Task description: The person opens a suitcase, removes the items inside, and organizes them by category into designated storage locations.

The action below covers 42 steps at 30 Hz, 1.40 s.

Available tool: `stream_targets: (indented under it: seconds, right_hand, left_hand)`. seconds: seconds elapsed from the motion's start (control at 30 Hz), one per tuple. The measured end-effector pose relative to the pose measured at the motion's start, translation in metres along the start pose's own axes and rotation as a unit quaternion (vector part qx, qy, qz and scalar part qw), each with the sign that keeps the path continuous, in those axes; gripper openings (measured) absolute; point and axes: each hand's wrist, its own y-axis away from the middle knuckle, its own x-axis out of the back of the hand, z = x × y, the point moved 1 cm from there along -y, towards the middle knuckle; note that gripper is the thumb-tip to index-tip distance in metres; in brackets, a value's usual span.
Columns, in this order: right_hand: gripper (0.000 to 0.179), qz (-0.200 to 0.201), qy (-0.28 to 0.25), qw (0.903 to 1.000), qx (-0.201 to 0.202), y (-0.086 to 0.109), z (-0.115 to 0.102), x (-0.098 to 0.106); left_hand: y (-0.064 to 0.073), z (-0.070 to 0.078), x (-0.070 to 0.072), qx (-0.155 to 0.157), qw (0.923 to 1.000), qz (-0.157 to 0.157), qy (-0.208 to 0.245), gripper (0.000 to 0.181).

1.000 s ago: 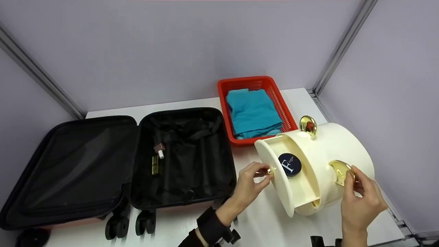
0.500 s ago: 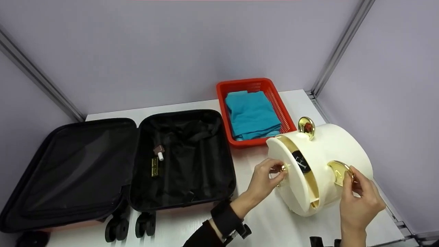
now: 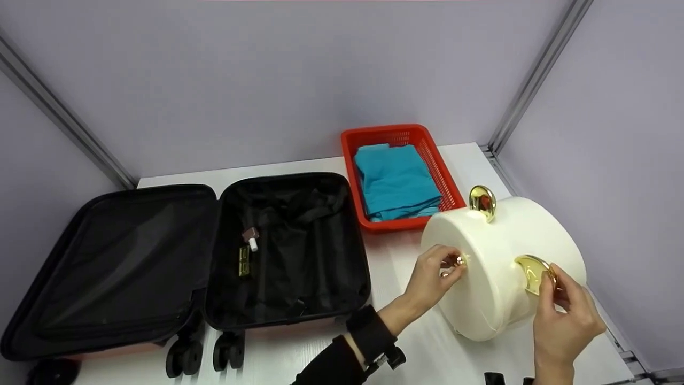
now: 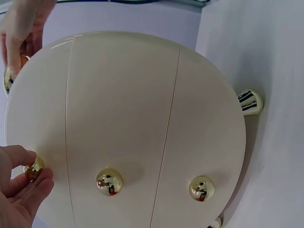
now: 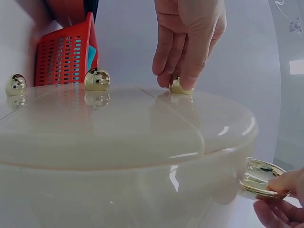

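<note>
A cream, rounded drawer box (image 3: pixel 518 230) with gold trim stands at the right of the table. My left hand (image 3: pixel 434 271) pinches a gold ball knob (image 4: pixel 34 167) on the front of its top drawer, which sits flush with the body. My right hand (image 3: pixel 565 315) grips the gold crescent-shaped piece (image 3: pixel 534 270) on the box's top. Two more gold knobs show on lower drawer fronts in the left wrist view, a middle knob (image 4: pixel 109 181) and a bottom knob (image 4: pixel 202 188). Another gold piece (image 3: pixel 483 202) rises at the box's far side.
Left of the box lies an open black-lined suitcase (image 3: pixel 315 262), holding a small bottle with a white cap (image 3: pixel 251 238) and a gold-and-black rectangular item (image 3: pixel 244 261). Behind the box stands a red basket (image 3: pixel 447 179) with folded turquoise cloth (image 3: pixel 398 182). Walls rise behind and at the sides.
My left hand has moved right, pushing the drawer in until its front meets the body. The round dark container lettered "F" inside is now hidden. My right hand keeps its grip.
</note>
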Motion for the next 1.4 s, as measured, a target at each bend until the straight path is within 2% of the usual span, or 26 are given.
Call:
stream_targets:
  seconds: [0.13, 0.27, 0.33, 0.4, 0.47, 0.53, 0.57, 0.63, 0.7, 0.77, 0.83, 0.9, 0.97, 1.0, 1.07, 1.13, 1.23, 1.33, 1.4]
  right_hand:
    - [0.016, 0.001, 0.002, 1.0000, -0.009, 0.000, -0.001, 0.000]
    - [0.016, 0.000, 0.007, 0.9998, -0.020, -0.001, -0.003, 0.001]
    - [0.016, -0.001, 0.010, 0.9997, -0.024, -0.001, -0.005, 0.001]
    - [0.015, -0.003, 0.010, 0.9997, -0.023, -0.001, -0.006, 0.000]
    - [0.015, -0.002, 0.009, 0.9997, -0.021, -0.001, -0.006, -0.001]
    - [0.014, -0.001, 0.006, 0.9998, -0.018, -0.002, -0.006, -0.001]
    - [0.014, -0.001, 0.005, 0.9999, -0.016, -0.002, -0.005, -0.002]
    - [0.013, 0.002, 0.004, 0.9999, -0.014, -0.002, -0.005, -0.002]
    - [0.013, 0.002, 0.004, 0.9999, -0.014, -0.001, -0.005, -0.001]
    - [0.013, 0.003, 0.005, 0.9999, -0.014, -0.001, -0.006, -0.001]
    - [0.014, 0.002, 0.008, 0.9998, -0.017, -0.001, -0.007, 0.000]
    - [0.014, 0.001, 0.008, 0.9998, -0.019, -0.001, -0.009, 0.000]
    - [0.014, 0.002, 0.009, 0.9997, -0.021, -0.001, -0.010, 0.001]
    - [0.014, 0.002, 0.007, 0.9997, -0.021, -0.001, -0.011, 0.001]
    - [0.014, 0.000, 0.006, 0.9998, -0.019, -0.001, -0.011, 0.000]
    - [0.015, -0.002, 0.002, 0.9999, -0.016, -0.001, -0.011, -0.001]
    - [0.015, -0.006, -0.002, 0.9999, -0.013, 0.000, -0.010, -0.002]
    - [0.015, -0.006, -0.004, 0.9999, -0.014, 0.001, -0.010, -0.001]
    - [0.015, -0.005, -0.005, 0.9999, -0.014, 0.001, -0.011, 0.000]
  left_hand:
    - [0.002, 0.000, 0.002, -0.007, 0.9998, -0.005, -0.019, 0.019]
    - [0.006, 0.002, 0.017, -0.004, 0.9975, -0.020, -0.068, 0.031]
    - [0.010, 0.000, 0.032, 0.005, 0.9952, -0.020, -0.096, 0.036]
    - [0.014, -0.004, 0.054, 0.023, 0.9923, -0.012, -0.121, 0.035]
    - [0.015, -0.012, 0.080, 0.050, 0.9876, -0.002, -0.149, 0.032]
    - [0.016, -0.022, 0.111, 0.092, 0.9783, 0.007, -0.185, 0.029]
    - [0.017, -0.028, 0.127, 0.121, 0.9702, 0.006, -0.210, 0.029]
    - [0.017, -0.039, 0.160, 0.187, 0.9458, -0.004, -0.265, 0.032]
    - [0.017, -0.053, 0.191, 0.259, 0.9094, -0.029, -0.324, 0.035]
    - [0.017, -0.069, 0.220, 0.328, 0.8646, -0.072, -0.374, 0.040]
    - [0.018, -0.086, 0.244, 0.389, 0.8228, -0.110, -0.399, 0.041]
    - [0.021, -0.104, 0.262, 0.446, 0.7838, -0.151, -0.405, 0.037]
    - [0.027, -0.122, 0.274, 0.487, 0.7550, -0.184, -0.399, 0.035]
    - [0.031, -0.130, 0.279, 0.505, 0.7444, -0.193, -0.391, 0.036]
    - [0.039, -0.143, 0.286, 0.537, 0.7265, -0.206, -0.377, 0.036]
    - [0.048, -0.153, 0.292, 0.559, 0.7180, -0.203, -0.362, 0.037]
    - [0.062, -0.162, 0.299, 0.582, 0.7174, -0.182, -0.336, 0.034]
    - [0.075, -0.166, 0.304, 0.593, 0.7263, -0.153, -0.313, 0.029]
    - [0.082, -0.166, 0.305, 0.596, 0.7283, -0.139, -0.308, 0.025]
